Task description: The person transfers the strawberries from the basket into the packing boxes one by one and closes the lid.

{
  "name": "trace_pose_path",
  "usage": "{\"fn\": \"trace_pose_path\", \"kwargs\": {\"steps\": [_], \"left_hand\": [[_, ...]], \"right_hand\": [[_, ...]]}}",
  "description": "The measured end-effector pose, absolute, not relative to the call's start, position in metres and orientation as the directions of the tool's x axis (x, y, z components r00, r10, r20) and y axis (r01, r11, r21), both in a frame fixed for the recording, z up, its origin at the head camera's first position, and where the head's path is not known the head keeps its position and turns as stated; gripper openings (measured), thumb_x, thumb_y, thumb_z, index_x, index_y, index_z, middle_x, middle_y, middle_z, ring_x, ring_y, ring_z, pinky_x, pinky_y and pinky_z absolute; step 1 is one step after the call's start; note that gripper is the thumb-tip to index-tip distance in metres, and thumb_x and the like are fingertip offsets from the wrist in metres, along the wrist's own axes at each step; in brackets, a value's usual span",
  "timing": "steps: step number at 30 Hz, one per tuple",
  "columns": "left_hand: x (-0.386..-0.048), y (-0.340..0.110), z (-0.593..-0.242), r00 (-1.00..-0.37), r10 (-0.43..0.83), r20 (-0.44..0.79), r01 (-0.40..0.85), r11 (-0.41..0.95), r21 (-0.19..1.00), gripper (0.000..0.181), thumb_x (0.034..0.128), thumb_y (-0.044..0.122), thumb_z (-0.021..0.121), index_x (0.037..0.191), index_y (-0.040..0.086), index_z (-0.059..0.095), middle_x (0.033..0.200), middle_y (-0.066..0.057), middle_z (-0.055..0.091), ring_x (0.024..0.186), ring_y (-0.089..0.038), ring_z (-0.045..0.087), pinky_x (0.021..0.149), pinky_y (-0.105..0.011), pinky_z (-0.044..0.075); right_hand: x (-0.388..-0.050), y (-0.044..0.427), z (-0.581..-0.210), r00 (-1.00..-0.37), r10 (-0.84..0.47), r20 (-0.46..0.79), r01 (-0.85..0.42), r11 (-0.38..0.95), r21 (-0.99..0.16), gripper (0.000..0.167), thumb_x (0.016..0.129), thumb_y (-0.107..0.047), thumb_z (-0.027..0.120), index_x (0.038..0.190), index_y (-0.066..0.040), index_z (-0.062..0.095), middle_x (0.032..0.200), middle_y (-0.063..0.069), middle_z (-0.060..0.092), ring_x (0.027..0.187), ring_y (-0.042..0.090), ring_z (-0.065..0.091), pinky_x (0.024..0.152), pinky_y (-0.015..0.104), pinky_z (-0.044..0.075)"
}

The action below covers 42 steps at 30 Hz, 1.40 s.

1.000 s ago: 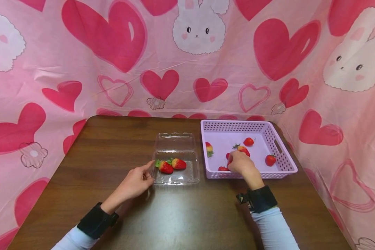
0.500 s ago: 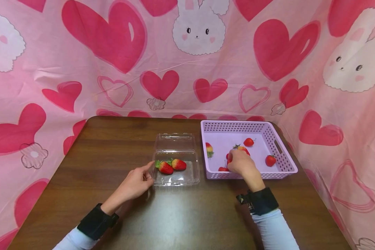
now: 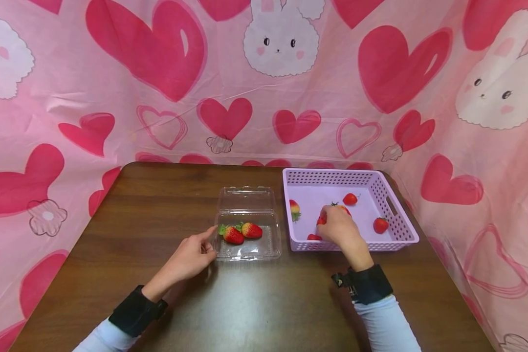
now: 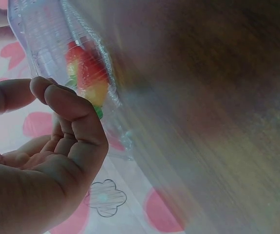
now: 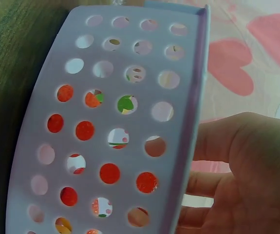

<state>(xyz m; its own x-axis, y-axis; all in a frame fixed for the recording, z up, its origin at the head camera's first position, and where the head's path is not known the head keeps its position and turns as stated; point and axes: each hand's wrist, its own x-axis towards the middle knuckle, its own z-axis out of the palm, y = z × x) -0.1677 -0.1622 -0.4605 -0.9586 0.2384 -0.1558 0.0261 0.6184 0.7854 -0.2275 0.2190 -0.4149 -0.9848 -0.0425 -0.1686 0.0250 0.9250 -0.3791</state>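
head view: the left hand (image 3: 192, 255) pinches the left edge of a clear, rectangular plastic box (image 3: 248, 252), its lid open, with two red-and-yellow strawberries (image 3: 252, 231) lying inside; the right hand (image 3: 340, 227), fingers curled within a lilac perforated plastic basket (image 3: 314, 194), pinches a small red fruit (image 3: 321, 221) among other red fruits (image 3: 381, 225).

It appears to be a small draped booth set up for filming. Creased pink sheeting (image 3: 264, 90), printed with red hearts (image 3: 225, 118), white rabbit heads (image 3: 280, 44) and sketched flowers (image 3: 219, 144), closes in the back and sides of a dark wood-grain desk (image 3: 255, 293). Black bands (image 3: 134, 311) circle both wrists. Whether the surrounding building is a home, office or lab, I cannot tell.
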Motion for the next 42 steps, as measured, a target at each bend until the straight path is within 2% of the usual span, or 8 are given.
{"fn": "trace_pose_path", "kwargs": {"steps": [7,16,25,42], "left_hand": [[-0.167,-0.161,-0.459,-0.959,0.234,-0.158,0.021,0.619,0.785,0.068,0.0938,0.004,0.068,0.157,-0.003,0.045,0.073,-0.004,0.057,0.059,-0.021,0.051,0.053,-0.029,0.042],[-0.166,-0.161,-0.458,-0.957,0.232,-0.172,0.007,0.613,0.790,0.068,0.0942,0.005,0.069,0.158,-0.002,0.044,0.073,-0.005,0.057,0.059,-0.021,0.051,0.054,-0.029,0.042],[-0.167,-0.161,-0.458,-0.959,0.233,-0.165,0.016,0.620,0.784,0.068,0.0941,0.005,0.068,0.158,-0.002,0.044,0.073,-0.004,0.056,0.059,-0.021,0.051,0.054,-0.029,0.042],[-0.168,-0.161,-0.459,-0.957,0.236,-0.168,0.013,0.615,0.788,0.069,0.0941,0.005,0.068,0.158,-0.002,0.044,0.073,-0.005,0.057,0.059,-0.021,0.051,0.054,-0.029,0.042]], "right_hand": [[-0.225,0.217,-0.410,-0.991,-0.057,-0.120,-0.004,0.914,-0.405,0.038,0.088,-0.015,0.077,0.118,0.004,0.066,0.097,0.017,0.067,0.093,0.034,0.062,0.086,0.052,0.055],[-0.225,0.213,-0.409,-0.995,-0.063,-0.083,-0.021,0.899,-0.437,0.032,0.089,-0.017,0.075,0.114,0.003,0.068,0.089,0.014,0.065,0.084,0.031,0.061,0.077,0.047,0.054],[-0.223,0.207,-0.403,-0.996,-0.048,-0.080,-0.005,0.884,-0.468,0.034,0.090,-0.019,0.076,0.115,0.003,0.070,0.097,0.016,0.069,0.089,0.030,0.062,0.079,0.046,0.056],[-0.215,0.194,-0.395,-0.998,-0.055,-0.031,-0.032,0.865,-0.500,0.037,0.088,-0.020,0.079,0.117,0.001,0.070,0.099,0.013,0.069,0.085,0.026,0.063,0.073,0.038,0.057]]}}
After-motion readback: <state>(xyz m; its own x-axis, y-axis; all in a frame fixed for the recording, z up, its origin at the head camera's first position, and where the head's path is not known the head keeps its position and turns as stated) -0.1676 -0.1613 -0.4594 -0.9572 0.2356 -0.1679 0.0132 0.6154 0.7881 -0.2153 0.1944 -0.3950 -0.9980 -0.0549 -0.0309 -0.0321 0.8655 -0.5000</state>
